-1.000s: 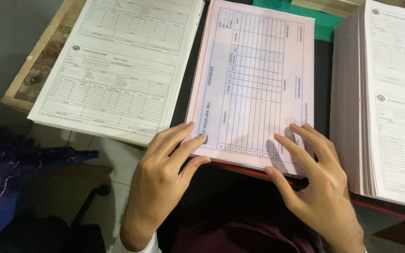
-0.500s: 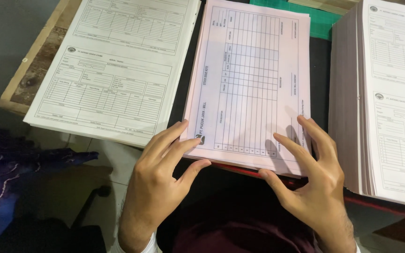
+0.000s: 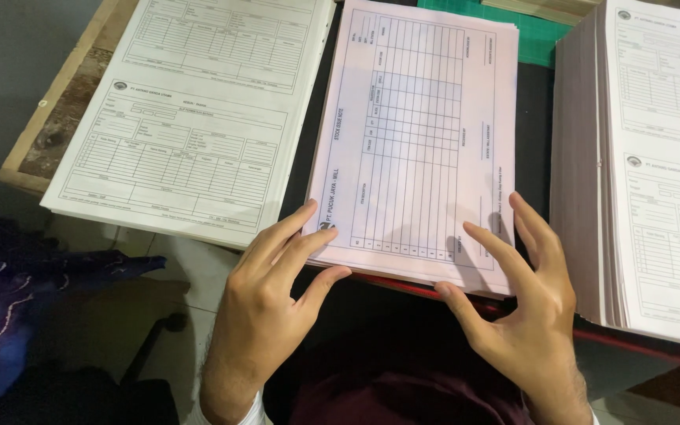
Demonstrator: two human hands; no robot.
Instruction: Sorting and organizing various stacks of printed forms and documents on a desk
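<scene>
A thin stack of pale pink printed forms (image 3: 423, 134) lies in the middle of the dark table, its near edge over the table's red rim. My left hand (image 3: 269, 307) rests at the stack's near left corner, fingers on top and thumb under the edge. My right hand (image 3: 525, 303) is at the near right corner, fingers spread and lifted just over the sheet, thumb at the edge. Neither hand grips anything.
A stack of white forms (image 3: 198, 110) lies to the left, partly on a wooden board (image 3: 49, 134). A tall pile of white forms (image 3: 647, 157) stands at the right. Green sheets (image 3: 541, 35) lie at the back. Dark blue cloth (image 3: 33, 307) hangs low left.
The pink stack has shifted slightly away from me and squared up. My right fingers have lifted a little off the sheet. The left hand has stayed at its corner.
</scene>
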